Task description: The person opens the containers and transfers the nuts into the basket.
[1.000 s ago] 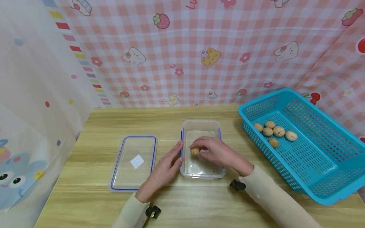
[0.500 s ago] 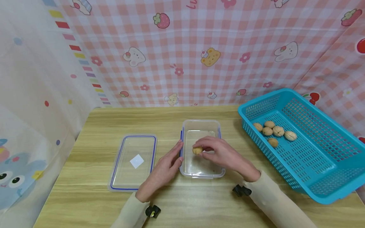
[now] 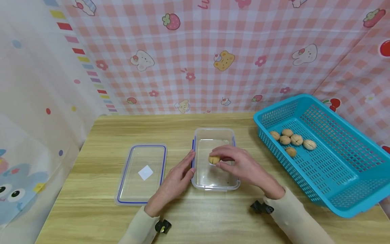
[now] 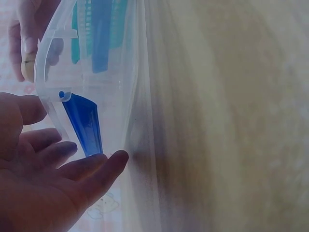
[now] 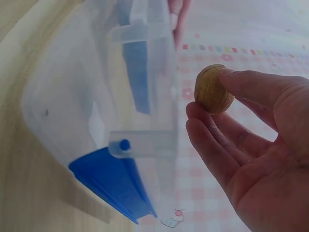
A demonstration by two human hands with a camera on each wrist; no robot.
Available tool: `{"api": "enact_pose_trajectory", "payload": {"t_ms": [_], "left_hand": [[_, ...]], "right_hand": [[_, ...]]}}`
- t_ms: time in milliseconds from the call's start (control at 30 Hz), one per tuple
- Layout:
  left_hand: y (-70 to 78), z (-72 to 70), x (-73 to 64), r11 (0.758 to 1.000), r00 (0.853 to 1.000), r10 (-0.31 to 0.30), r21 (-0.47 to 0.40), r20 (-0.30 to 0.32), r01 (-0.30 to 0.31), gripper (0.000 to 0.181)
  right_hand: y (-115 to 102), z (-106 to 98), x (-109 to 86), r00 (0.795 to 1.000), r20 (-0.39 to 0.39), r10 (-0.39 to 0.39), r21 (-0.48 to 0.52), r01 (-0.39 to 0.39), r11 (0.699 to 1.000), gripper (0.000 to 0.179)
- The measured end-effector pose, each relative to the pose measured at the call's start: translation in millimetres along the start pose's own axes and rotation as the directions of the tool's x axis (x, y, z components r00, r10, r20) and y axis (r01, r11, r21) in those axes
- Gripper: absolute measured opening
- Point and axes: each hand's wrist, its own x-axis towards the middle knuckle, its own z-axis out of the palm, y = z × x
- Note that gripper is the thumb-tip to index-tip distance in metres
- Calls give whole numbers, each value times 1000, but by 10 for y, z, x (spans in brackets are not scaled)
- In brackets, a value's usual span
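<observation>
A walnut (image 3: 214, 159) is pinched between the thumb and fingers of my right hand (image 3: 240, 164), over the clear plastic container (image 3: 213, 181). In the right wrist view the walnut (image 5: 212, 91) shows above the level of the container's rim, beside a blue side latch (image 5: 113, 181). My left hand (image 3: 173, 183) lies along the container's left side, its fingers extended. The left wrist view shows those fingertips (image 4: 113, 166) at a blue latch (image 4: 86, 123) that hangs outward. Inside the container, no walnut shows in the head view.
A blue-rimmed clear lid (image 3: 138, 189) with a white square label (image 3: 145, 173) lies to the left on the wooden table (image 3: 207, 217). At the right stands a turquoise basket (image 3: 338, 189) with several walnuts (image 3: 296, 139) at its left end. A patterned cloth (image 3: 195, 44) hangs behind.
My right hand has shifted slightly right with the walnut still between its fingers, staying over the container. My left hand has kept its place at the container's side.
</observation>
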Motion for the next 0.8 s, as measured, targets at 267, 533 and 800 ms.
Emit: {"api": "enact_pose_trajectory", "payload": {"t_ms": [267,533,800], "left_hand": [[10,1,3,1000,1000,-13,4,-4,13,55],[8,-1,3,1000,1000,5,11,-10,-5,55],[13,0,1,1000,1000,1,3,-4,-1,55]], "right_hand": [[-60,-112,-78,997,-75,-24,3,24,1000,32],[-92,-220,-172,987,-147,-68,4,69,998,35],[-175,-370,-259,978,-198,-63,-8,63,998,42]]}}
